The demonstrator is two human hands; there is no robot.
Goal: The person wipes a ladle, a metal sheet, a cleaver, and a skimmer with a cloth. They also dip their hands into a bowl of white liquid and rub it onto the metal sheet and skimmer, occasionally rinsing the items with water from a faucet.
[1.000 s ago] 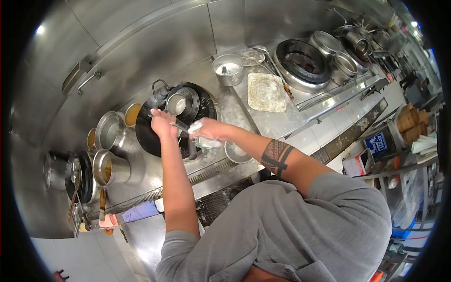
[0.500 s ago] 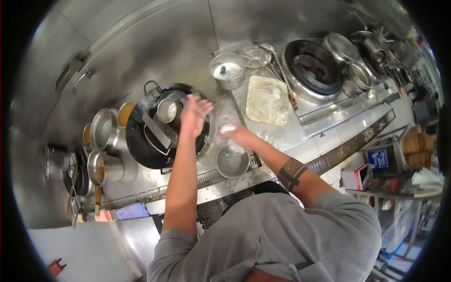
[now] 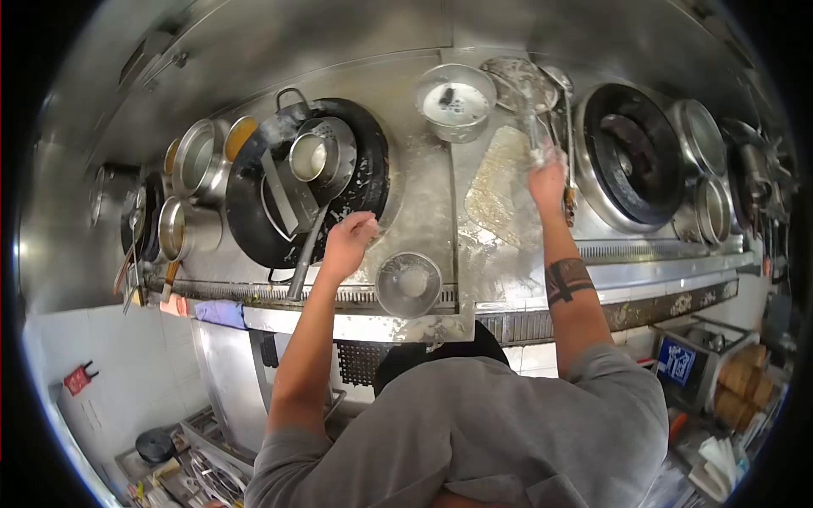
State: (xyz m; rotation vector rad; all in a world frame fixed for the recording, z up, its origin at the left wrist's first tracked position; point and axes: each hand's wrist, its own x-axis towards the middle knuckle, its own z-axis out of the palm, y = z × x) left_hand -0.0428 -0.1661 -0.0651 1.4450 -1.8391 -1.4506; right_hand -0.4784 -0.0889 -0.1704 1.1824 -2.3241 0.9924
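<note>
My right hand (image 3: 548,175) reaches over the right side of a flat, pale, bumpy sheet (image 3: 495,190) dusted with white powder. Its fingers are whitened and blurred, with a pale streak of powder just above them. My left hand (image 3: 347,245) hovers by the near right rim of a black wok (image 3: 381,152), its fingers loosely bent and nothing seen in them. Close to it runs the long handle of a skimmer (image 3: 340,144) lying across the wok. A metal bowl (image 3: 388,292) with white powder in it sits between my arms at the counter's front.
A metal pot (image 3: 460,133) with white contents stands at the back. Within the left wok are a small metal cup (image 3: 307,157) and a cleaver (image 3: 285,195). Another wok (image 3: 656,203) rests on the right. Several pots, including a metal one (image 3: 201,233), line the left.
My right hand has moved from above the powder bowl to over the pale sheet. My left hand has dropped toward the wok's near rim. The view has turned.
</note>
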